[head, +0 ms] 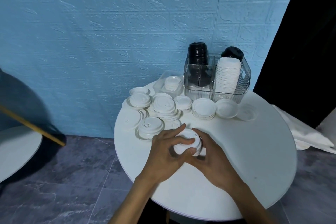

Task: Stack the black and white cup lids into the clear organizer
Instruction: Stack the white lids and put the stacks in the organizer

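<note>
White table [245, 160], blue wall behind.
My left hand [167, 152] and right hand [211, 156] clasp a white lid stack [189, 142]; no legible writing.

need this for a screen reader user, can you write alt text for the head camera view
Both hands, left hand and right hand, grip a small stack of white lids over a round white table. Loose white lids lie scattered behind them. At the table's far edge, a clear organizer holds a tall white lid stack and black lids, against a blue wall.
</note>
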Demonstrator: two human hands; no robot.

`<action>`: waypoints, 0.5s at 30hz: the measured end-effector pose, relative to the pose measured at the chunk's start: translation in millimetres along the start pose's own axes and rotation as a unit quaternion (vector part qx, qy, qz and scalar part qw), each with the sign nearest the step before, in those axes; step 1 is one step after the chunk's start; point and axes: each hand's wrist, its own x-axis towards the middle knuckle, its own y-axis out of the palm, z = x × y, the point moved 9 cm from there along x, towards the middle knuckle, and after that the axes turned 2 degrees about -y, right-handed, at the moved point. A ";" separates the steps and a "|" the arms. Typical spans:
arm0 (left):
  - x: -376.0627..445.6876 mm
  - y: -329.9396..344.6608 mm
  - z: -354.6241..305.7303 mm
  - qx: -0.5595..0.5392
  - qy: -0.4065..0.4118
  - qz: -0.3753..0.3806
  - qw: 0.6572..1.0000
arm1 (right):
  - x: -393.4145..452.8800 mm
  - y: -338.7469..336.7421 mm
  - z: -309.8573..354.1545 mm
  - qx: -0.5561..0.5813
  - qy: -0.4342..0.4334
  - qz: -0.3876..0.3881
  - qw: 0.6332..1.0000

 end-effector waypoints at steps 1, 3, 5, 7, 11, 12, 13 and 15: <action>-0.6 -1.7 -1.2 0.026 0.004 -0.002 1.000 | -0.6 1.5 -0.9 0.004 0.003 0.003 1.000; -1.3 -11.7 -5.8 0.042 0.016 -0.027 0.999 | -0.9 4.6 -1.7 0.003 0.007 0.010 1.000; -1.3 -34.6 -6.7 0.026 0.030 -0.098 0.994 | -0.8 4.6 -2.2 -0.012 0.006 0.010 1.000; 2.2 -61.6 1.4 0.067 0.006 -0.174 0.982 | -0.6 4.0 -2.9 -0.021 0.006 0.010 1.000; 16.6 -88.2 32.1 0.211 -0.145 -0.179 0.950 | 0.5 4.7 -5.9 -0.020 0.008 0.018 1.000; 18.7 -88.0 37.8 0.234 -0.168 -0.167 0.943 | 0.4 4.7 -6.5 -0.019 0.008 0.018 1.000; 20.4 -85.7 42.8 0.253 -0.183 -0.155 0.937 | 0.9 4.4 -7.1 -0.020 0.007 0.017 1.000; 20.8 -79.9 48.7 0.271 -0.185 -0.150 0.933 | 1.1 4.6 -7.8 -0.024 0.009 0.016 1.000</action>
